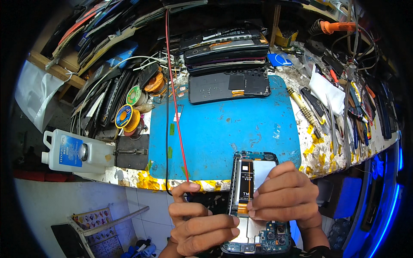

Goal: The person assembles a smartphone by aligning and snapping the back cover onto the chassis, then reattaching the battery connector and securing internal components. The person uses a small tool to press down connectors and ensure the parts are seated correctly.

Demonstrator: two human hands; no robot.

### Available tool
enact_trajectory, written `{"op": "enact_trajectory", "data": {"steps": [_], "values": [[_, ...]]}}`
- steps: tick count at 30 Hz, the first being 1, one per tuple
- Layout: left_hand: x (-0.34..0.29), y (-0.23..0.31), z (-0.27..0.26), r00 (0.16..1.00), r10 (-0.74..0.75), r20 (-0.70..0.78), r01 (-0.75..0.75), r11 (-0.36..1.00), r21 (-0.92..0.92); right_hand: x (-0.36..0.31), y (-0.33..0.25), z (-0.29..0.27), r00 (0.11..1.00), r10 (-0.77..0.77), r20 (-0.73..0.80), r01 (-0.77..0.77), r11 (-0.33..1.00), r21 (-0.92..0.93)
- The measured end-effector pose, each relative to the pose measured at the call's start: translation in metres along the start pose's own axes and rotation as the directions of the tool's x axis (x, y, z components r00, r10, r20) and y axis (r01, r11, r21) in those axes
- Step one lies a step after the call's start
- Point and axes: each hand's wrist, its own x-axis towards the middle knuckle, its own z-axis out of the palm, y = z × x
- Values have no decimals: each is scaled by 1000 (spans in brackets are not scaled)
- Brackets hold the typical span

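Note:
An opened smartphone (243,233) is held in front of me at the lower middle, tilted, with its circuit board and camera modules bare at the near end. A black battery (246,176) sits in it, and an orange ribbon cable (243,208) crosses its middle. My left hand (202,221) grips the phone's left edge with curled fingers; its index finger points up beside the lower end of a red wire (174,101). Over the right half of the phone, my right hand (286,193) is closed, fingertips together beside the ribbon cable. What they pinch is hidden.
A blue work mat (223,129) covers the bench middle, with stacked phone parts (228,86) behind it. Wire spools (124,117) and a white jug (77,150) stand left. Tweezers and screwdrivers (340,107) crowd the right, below an orange-handled tool (337,27).

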Motion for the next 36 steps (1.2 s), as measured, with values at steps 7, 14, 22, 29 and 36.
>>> {"op": "enact_trajectory", "data": {"steps": [7, 14, 22, 29, 36], "values": [[5, -1, -10, 996, 17, 90, -20, 999, 27, 3, 1, -3, 983, 80, 163, -70, 996, -62], [0, -2, 3, 999, 11, -41, -12, 1000, -12, -13, -12, -11, 948, 296, -119, -276, 947, 164], [-4, -6, -1, 1000, 21, -23, -22, 999, -32, -19, -10, -14, 965, 253, -72, -247, 966, 82], [-5, -6, -3, 1000, 9, 2, -9, 1000, -29, -16, -7, -16, 972, 233, -31, -228, 966, 118], [-6, -8, -3, 1000, 26, 6, -26, 999, -24, -16, -10, -15, 967, 253, -28, -249, 963, 102]]}}
